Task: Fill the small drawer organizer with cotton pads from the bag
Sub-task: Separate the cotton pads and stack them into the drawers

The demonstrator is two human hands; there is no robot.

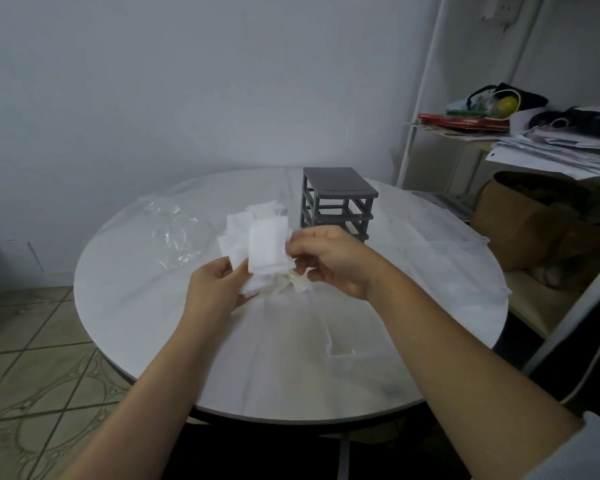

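Both hands hold one loose stack of cotton pads. The right hand pinches its right edge with curled fingertips, and the left hand grips the lower left corner. The stack hangs just above the table, with a heap of more pads lying behind it. A crumpled clear bag lies well to the left. The grey drawer organizer stands just beyond the right hand, apart from the pads. The stack looks uneven, so a slack pinch could let pads slip and scatter. Carried askew, it might also snag on the organizer's frame.
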